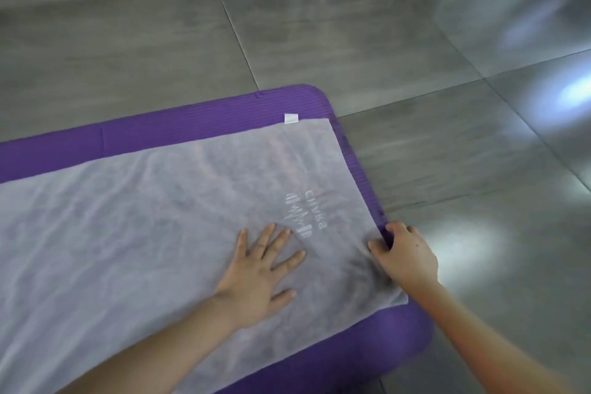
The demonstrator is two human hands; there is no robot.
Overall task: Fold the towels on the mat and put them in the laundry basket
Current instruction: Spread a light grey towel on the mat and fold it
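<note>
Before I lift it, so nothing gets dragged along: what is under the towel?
The purple mat lies under the towel; its edges show around it. Whether anything else lies beneath is hidden.

Your left hand (256, 278) and right hand (406, 259) are bare. Your left forearm (153, 339), at the lower left of the frame, and right forearm (499, 339), at the lower right, are bare too. A small dark spot (419, 245) marks the right hand's back.

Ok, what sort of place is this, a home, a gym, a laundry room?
Indoors, probably a home or studio floor space; I can't tell which. A purple exercise mat lies straight on a glossy grey tiled floor, with a thin pale towel spread over it.
</note>
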